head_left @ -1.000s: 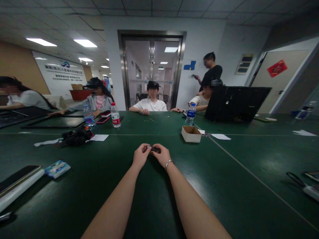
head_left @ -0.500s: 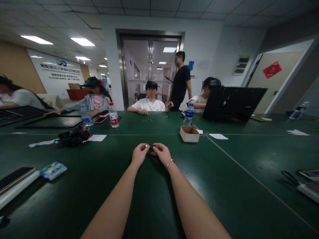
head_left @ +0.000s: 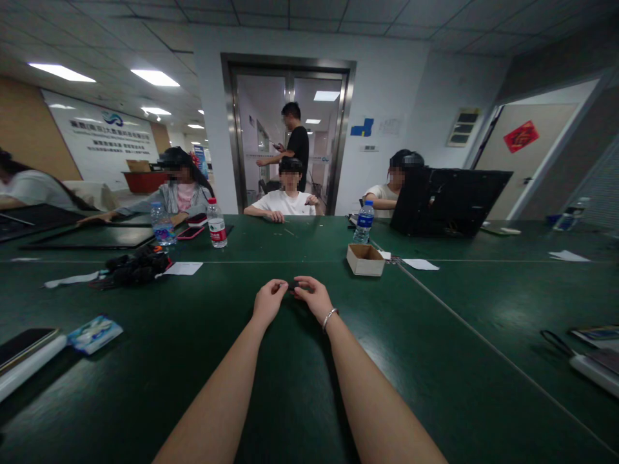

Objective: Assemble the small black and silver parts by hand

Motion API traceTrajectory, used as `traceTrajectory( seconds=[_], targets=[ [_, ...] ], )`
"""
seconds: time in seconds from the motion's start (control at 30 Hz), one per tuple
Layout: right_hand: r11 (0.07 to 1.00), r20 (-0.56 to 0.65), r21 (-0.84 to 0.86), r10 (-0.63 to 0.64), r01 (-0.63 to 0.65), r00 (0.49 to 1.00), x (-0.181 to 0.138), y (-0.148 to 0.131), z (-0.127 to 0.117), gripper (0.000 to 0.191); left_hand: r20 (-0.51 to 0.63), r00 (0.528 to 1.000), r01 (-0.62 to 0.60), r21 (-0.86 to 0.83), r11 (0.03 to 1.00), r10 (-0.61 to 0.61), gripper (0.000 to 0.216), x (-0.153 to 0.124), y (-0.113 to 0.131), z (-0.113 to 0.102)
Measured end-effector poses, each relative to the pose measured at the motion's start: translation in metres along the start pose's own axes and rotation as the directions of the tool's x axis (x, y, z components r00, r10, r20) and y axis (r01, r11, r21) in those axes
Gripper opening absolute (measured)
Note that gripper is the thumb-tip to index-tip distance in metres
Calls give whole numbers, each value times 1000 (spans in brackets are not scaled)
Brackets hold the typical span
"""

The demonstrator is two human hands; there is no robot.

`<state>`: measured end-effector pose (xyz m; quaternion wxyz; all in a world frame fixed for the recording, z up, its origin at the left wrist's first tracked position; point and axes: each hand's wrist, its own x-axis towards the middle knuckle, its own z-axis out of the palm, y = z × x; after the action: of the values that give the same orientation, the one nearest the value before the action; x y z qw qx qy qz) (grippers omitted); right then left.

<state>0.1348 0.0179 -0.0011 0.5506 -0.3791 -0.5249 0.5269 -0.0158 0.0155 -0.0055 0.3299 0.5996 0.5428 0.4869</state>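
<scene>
Over the green table (head_left: 300,386), my left hand (head_left: 269,300) and my right hand (head_left: 313,298) meet fingertip to fingertip. Between them is a small dark object (head_left: 293,285), too small and too covered by fingers to name. My right hand pinches it from the right, with the thumb below and fingers above. On the other side, my left thumb and fingers are closed at its left end. A bracelet circles my right wrist. Beyond my right hand stands an open cardboard box (head_left: 366,264).
Behind the box stands a blue-capped bottle (head_left: 363,223); a red-capped bottle (head_left: 217,224) is farther left. Black cables (head_left: 135,265) lie beside a paper (head_left: 184,268). At left are a phone (head_left: 26,345) and a blue packet (head_left: 95,334). Several people sit across the table near a monitor (head_left: 449,201).
My hands stay together, and more of the dark object shows between them. The standing person in black has moved left in front of the glass door. My view has shifted slightly right.
</scene>
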Motion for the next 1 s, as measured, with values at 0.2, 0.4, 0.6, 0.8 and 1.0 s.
traceTrajectory(
  seconds=[0.2, 0.4, 0.6, 0.8, 1.0],
  targets=[
    [1000, 4, -15, -6, 6, 1000, 1, 1, -1, 38, 18, 1000, 25, 5, 1000, -25, 29, 2, -3, 0],
    [1000, 13, -18, -2, 2, 1000, 0, -1, -1, 37, 19, 999, 42, -27, 999, -41, 30, 2, -2, 0],
    [999, 9, -36, 4, -3, 1000, -1, -2, 0, 36, 26, 997, 78, -50, 996, -77, 31, 1, 2, -1],
    [999, 15, -45, -3, 4, 1000, -1, -1, -1, 37, 30, 996, 83, -61, 995, -81, 37, 4, -5, 1],
    [1000, 20, -22, -7, 7, 1000, 0, -1, 0, 37, 44, 998, 52, -98, 994, -47, 38, 4, -8, 1]
  ],
)
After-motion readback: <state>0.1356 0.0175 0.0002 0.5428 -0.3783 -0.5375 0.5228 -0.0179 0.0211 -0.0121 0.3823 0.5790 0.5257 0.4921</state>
